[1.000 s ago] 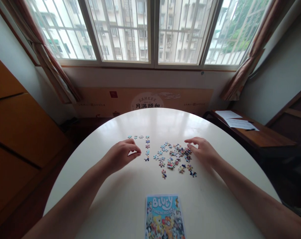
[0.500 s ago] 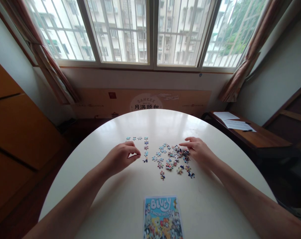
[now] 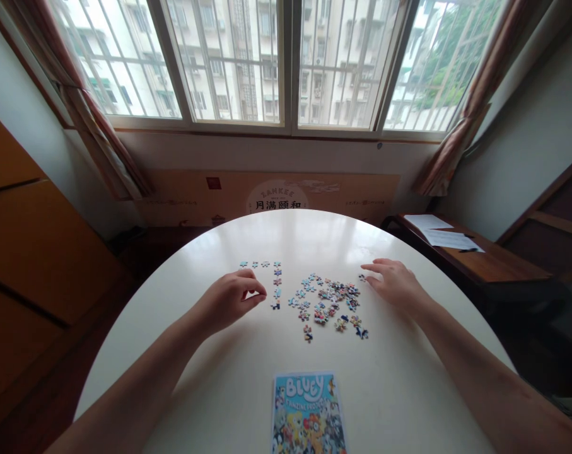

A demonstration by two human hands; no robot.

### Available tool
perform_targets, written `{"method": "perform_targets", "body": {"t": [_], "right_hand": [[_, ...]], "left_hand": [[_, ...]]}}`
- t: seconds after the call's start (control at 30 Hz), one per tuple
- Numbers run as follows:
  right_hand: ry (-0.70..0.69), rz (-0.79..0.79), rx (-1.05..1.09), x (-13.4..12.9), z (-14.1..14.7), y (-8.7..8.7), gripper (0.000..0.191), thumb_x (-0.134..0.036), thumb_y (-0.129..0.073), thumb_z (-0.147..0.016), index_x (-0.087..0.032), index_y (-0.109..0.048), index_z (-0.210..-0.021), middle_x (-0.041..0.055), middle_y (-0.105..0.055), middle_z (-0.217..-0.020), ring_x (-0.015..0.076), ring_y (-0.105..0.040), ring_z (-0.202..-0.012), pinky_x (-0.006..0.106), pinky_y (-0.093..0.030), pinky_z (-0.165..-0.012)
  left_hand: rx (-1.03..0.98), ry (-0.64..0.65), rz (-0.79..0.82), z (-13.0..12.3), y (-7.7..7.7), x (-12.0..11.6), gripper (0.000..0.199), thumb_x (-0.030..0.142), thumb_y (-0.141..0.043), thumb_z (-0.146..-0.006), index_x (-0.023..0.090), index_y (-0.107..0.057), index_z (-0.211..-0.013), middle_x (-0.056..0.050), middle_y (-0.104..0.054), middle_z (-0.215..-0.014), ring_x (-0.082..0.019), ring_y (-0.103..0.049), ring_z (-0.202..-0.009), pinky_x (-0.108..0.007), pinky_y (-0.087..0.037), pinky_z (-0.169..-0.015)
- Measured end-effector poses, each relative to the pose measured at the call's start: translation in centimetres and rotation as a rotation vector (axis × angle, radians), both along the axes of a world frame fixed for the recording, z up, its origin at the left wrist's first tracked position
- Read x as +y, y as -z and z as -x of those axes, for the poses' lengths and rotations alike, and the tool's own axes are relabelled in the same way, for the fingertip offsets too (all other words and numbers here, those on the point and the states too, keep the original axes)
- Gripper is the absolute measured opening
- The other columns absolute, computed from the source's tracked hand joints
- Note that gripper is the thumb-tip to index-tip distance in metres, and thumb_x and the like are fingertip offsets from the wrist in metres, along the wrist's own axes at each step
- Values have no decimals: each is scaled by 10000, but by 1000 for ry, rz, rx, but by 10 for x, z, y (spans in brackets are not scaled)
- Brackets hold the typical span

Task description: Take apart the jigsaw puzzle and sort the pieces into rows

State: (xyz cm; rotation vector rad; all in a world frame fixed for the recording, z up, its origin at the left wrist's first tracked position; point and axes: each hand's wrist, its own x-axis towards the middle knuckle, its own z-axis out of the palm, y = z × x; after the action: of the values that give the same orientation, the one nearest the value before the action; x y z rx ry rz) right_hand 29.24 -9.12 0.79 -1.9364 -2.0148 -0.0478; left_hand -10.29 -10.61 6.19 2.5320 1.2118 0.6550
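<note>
left hand [image 3: 233,295]: fingers curled; cannot tell if gripping
right hand [image 3: 392,279]: loosely open, beside a lone jigsaw piece [image 3: 362,277]
jigsaw pile [image 3: 338,292]: best spread gently, kept flat

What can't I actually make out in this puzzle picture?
Head view: lower end of the Bluey picture, cut off by the bottom edge.
Head view: any writing on the papers, too small.
Head view: whether the left hand holds anything, hidden by its own fingers.
Head view: whether the right hand touches the nearby puzzle piece, too small.
</note>
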Motion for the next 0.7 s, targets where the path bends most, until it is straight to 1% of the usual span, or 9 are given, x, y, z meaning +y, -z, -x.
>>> {"method": "perform_targets", "body": {"t": [0.07, 0.17, 0.3, 0.4, 0.47, 0.53, 0.6, 0.63, 0.7], "right_hand": [[-46, -2, 22, 2, -3, 2, 274, -355, -586, -857, -321, -772, -1056, 60, -667, -1227, 305, -593, -1119, 457, -470, -948], [-95, 16, 46, 2, -3, 1, 212, -326, -609, -830, -302, -791, -938, 43, -711, -1091, 268, -626, -1028, 397, -484, -917], [-80, 71, 107, 0, -6, -6, 170, -333, -639, -790, -247, -766, -862, 67, -727, -981, 269, -648, -958, 370, -492, -851], [-51, 153, 245, -2, -12, -12, 184, -380, -643, -779, -220, -730, -807, 69, -732, -888, 247, -669, -813, 341, -502, -711], [-78, 157, 399, -4, -12, -16, 219, -414, -650, -783, -203, -709, -792, 69, -731, -826, 226, -669, -736, 327, -502, -663], [-149, 107, 591, -9, -3, -21, 263, -449, -683, -776, -188, -691, -799, 80, -733, -812, 224, -678, -745, 329, -519, -686], [-236, 74, 799, -19, 16, -27, 311, -476, -726, -760, -177, -680, -831, 97, -737, -853, 232, -690, -805, 336, -540, -720], [-275, 96, 886, -25, 29, -30, 333, -482, -740, -755, -173, -679, -862, 102, -738, -876, 233, -692, -822, 333, -547, -710], [-360, 207, 991, -41, 56, -34, 328, -480, -751, -758, -176, -679, -858, 81, -733, -822, 209, -689, -766, 309, -546, -645]], "left_hand": [[-1, -3, -4, 1, 0, 0, 173, 263, -602, -858, 198, -752, -804, -43, -666, -836, -113, -581, -612, -245, -472, -609], [3, -12, -3, 2, 1, 0, 166, 265, -611, -857, 198, -755, -809, -43, -661, -839, -112, -572, -611, -245, -472, -609], [-14, -12, -15, 3, 2, 1, 164, 267, -613, -863, 195, -749, -807, -41, -657, -843, -109, -562, -611, -246, -476, -616], [-37, -20, -39, 5, 0, 1, 161, 259, -613, -867, 188, -742, -801, -39, -656, -837, -109, -562, -621, -247, -482, -622], [-75, -48, -70, 7, -3, 1, 154, 251, -617, -870, 184, -741, -810, -37, -658, -844, -107, -566, -630, -244, -485, -620], [-135, -99, -117, 9, -8, -1, 152, 258, -622, -877, 181, -742, -825, -35, -662, -846, -107, -569, -637, -240, -490, -614], [-204, -153, -166, 7, -13, -5, 162, 276, -623, -887, 177, -741, -837, -38, -669, -844, -108, -572, -642, -239, -498, -606], [-239, -167, -181, 4, -16, -8, 166, 283, -622, -892, 176, -742, -848, -41, -675, -850, -106, -571, -637, -238, -501, -596], [-298, -148, -176, -6, -19, -18, 160, 283, -625, -895, 177, -742, -872, -48, -692, -878, -101, -574, -626, -236, -509, -581]]}}
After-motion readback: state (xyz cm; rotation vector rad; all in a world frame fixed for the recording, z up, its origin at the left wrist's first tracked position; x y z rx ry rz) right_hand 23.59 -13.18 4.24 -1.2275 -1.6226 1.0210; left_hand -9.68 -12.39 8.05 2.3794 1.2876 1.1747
